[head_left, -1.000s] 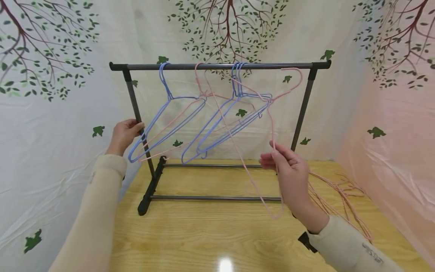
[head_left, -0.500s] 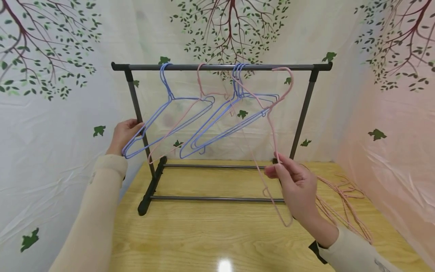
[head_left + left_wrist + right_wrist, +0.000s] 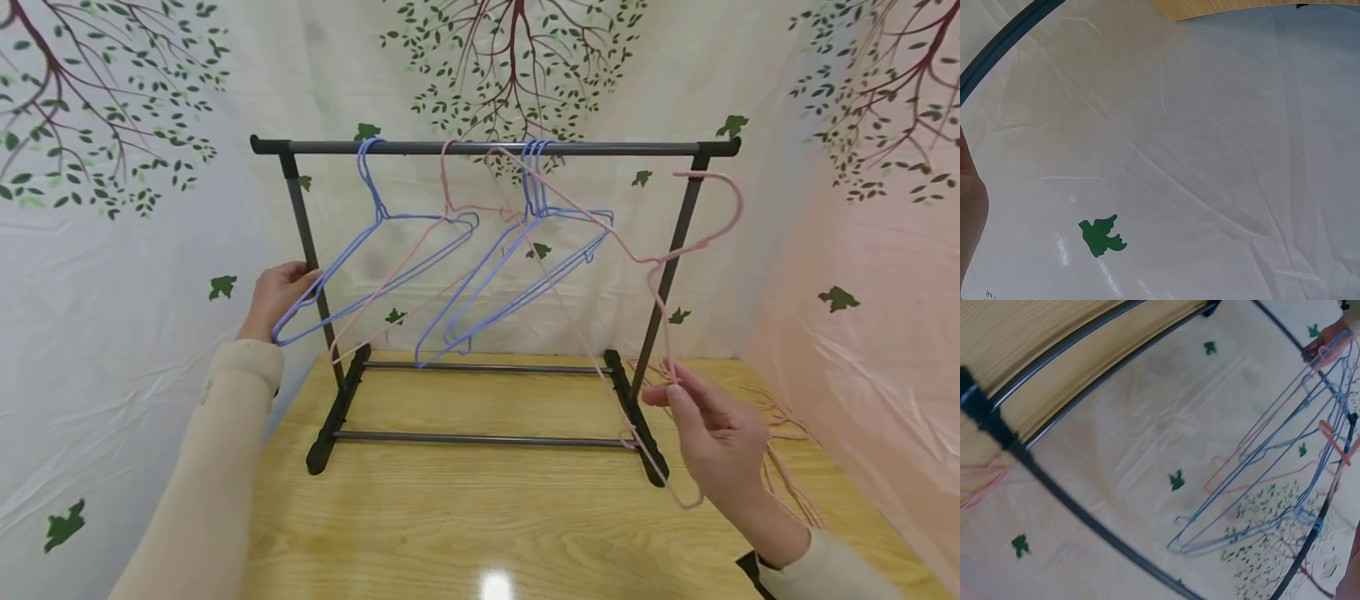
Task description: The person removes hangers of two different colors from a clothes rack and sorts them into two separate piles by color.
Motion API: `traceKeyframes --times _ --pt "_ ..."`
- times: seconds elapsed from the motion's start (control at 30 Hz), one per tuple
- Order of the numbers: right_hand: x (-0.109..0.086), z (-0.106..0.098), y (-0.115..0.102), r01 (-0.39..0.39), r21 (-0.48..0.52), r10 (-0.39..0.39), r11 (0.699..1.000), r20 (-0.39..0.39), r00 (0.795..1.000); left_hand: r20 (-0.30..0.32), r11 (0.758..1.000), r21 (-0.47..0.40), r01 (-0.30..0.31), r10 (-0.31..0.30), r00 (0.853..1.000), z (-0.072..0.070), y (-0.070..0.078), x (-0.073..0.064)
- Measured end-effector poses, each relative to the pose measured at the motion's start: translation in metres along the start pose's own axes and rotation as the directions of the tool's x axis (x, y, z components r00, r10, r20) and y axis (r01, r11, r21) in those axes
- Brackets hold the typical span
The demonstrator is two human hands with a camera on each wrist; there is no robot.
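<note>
At the left of the head view, my left hand [image 3: 277,296] grips the left post [image 3: 303,218] of a dark metal clothes rack. My right hand [image 3: 723,433] pinches the lower wire of a pink clothes hanger [image 3: 740,204] between thumb and fingers. This hanger is turned sideways, its hook pointing up in front of the rack's right post [image 3: 678,221]. On the top bar [image 3: 615,149] hang blue hangers [image 3: 534,187] in the middle, another blue group [image 3: 367,179] at left, and a pink hanger [image 3: 444,179] between them. In the left wrist view only an edge of the hand [image 3: 971,212] shows.
Several pink hangers [image 3: 787,475] lie in a pile on the wooden table [image 3: 450,525], right of the rack. The rack's black feet [image 3: 318,454] stand on the table. White sheeting [image 3: 150,333] with printed trees and green birds encloses the back and sides.
My right hand has moved right and slightly down, carrying the pink hanger toward the right post. Hangers on the bar have swayed a little. The left hand has kept its hold on the post.
</note>
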State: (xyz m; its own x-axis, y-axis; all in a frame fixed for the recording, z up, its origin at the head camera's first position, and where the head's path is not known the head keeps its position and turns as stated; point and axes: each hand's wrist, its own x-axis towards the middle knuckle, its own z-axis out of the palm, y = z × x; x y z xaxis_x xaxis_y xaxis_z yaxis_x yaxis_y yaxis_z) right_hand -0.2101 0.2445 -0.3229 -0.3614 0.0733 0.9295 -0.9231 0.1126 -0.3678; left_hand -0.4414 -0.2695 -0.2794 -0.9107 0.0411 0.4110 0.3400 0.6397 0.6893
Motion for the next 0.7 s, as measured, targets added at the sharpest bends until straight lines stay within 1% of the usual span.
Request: traceKeyframes --times 0.07,0.13,0.2,0.27,0.33,0.43,0.5,0.53,0.57,0.7 --pt "0.003 -0.005 0.001 0.036 0.034 -0.035 0.999 -0.04 0.999 -0.001 1.0 0.006 0.0 0.0 1.0 -0.001 0.0 0.001" --pt "0.009 -0.009 0.002 0.057 0.071 -0.051 0.996 -0.083 0.995 -0.007 1.0 0.014 0.006 -0.006 1.0 -0.002 0.0 0.001" --pt "0.016 -0.012 0.004 0.069 0.066 -0.06 0.995 -0.125 0.99 -0.013 1.0 0.019 0.019 -0.018 1.0 -0.002 0.0 -0.001" --pt "0.023 -0.015 0.007 0.093 0.047 -0.084 0.995 -0.157 0.984 -0.013 0.999 0.018 0.038 -0.038 0.999 -0.001 0.001 -0.002" --pt "0.03 -0.018 0.009 0.13 0.017 -0.124 0.991 -0.199 0.972 -0.008 0.998 0.015 0.062 -0.062 0.998 0.001 0.003 -0.003" --pt "0.04 -0.024 0.011 0.147 -0.104 -0.171 0.984 -0.272 0.947 -0.01 0.996 0.004 0.092 -0.092 0.996 0.004 0.005 -0.004" --pt "0.046 -0.03 0.011 0.131 -0.178 -0.183 0.975 -0.317 0.931 -0.009 0.994 -0.018 0.104 -0.104 0.995 0.005 0.005 -0.003" --pt "0.048 -0.034 0.011 0.107 -0.227 -0.181 0.968 -0.338 0.924 -0.008 0.994 -0.033 0.106 -0.106 0.994 0.005 0.004 -0.002" --pt "0.05 -0.039 0.012 0.087 -0.254 -0.176 0.963 -0.354 0.919 -0.007 0.993 -0.044 0.107 -0.108 0.994 0.006 0.003 -0.001" --pt "0.058 -0.058 0.013 0.02 -0.314 -0.152 0.949 -0.403 0.902 -0.002 0.991 -0.078 0.106 -0.106 0.994 0.008 0.0 0.002"
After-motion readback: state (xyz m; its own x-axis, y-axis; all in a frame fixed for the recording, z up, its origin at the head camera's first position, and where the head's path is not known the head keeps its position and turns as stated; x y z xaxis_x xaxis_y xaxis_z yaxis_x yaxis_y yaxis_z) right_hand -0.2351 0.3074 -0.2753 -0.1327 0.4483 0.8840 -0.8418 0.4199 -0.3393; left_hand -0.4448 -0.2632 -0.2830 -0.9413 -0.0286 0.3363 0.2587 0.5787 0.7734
